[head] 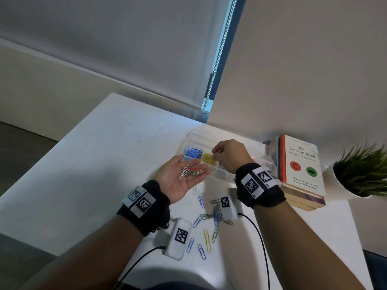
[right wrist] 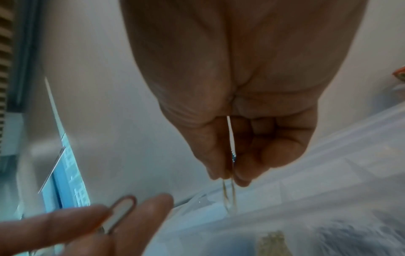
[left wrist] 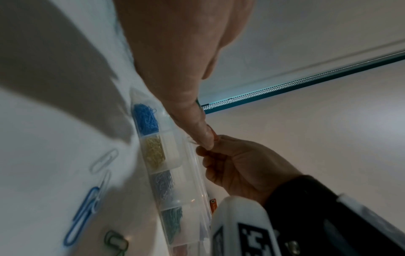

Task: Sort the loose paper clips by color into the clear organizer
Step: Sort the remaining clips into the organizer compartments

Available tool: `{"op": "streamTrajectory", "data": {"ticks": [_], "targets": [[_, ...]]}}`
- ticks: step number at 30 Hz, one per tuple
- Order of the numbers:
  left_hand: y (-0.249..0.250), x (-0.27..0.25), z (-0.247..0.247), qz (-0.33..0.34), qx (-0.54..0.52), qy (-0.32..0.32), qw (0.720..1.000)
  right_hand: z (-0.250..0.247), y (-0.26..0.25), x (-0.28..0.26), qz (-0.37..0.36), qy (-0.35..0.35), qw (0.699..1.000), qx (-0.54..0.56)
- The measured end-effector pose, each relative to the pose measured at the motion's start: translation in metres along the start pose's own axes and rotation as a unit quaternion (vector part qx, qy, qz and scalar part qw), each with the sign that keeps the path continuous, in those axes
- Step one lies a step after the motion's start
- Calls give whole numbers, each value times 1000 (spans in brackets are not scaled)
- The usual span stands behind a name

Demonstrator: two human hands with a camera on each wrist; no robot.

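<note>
Right hand [head: 229, 156] pinches a yellow clip [right wrist: 230, 197] above the clear organizer [head: 225, 174], at 12 o'clock from the loose clips [head: 209, 222].
Risk: early release drops it into the blue compartment [head: 192, 152]; flat left hand [head: 180, 176], tilting, could spill its clips [head: 189, 172].

Black wristbands [head: 146, 208] with 2 coded white tags each, white camera pods [head: 179, 238], black cables [head: 261, 243]

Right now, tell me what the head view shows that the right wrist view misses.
Only the head view shows the loose clips on the table, the book stack and the plant. Only the right wrist view shows the yellow clip pinched in the right hand's fingers. Both show the clear organizer and the left hand lying open with clips on it.
</note>
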State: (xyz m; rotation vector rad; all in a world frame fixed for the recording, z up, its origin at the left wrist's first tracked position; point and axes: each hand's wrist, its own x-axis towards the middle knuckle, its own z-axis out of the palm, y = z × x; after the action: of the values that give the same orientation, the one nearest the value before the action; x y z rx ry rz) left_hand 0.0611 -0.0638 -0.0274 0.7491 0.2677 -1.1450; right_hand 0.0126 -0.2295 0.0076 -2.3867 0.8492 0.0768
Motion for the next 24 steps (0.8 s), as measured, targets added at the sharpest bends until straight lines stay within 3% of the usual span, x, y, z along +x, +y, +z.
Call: {"op": "streamTrajectory", "data": {"ticks": [4,10,24], "targets": [[2,-2,2,3,7,7,1000,-2,-8,-13,-47,1,999,-19],[-1,-4,8,-2,30,0,1000,1,-21,-46,-140,-75,982,-104],[-5,-6,10,-28,49,-9,998,-4,-26,-53,-130,-88,973,-169]]}}
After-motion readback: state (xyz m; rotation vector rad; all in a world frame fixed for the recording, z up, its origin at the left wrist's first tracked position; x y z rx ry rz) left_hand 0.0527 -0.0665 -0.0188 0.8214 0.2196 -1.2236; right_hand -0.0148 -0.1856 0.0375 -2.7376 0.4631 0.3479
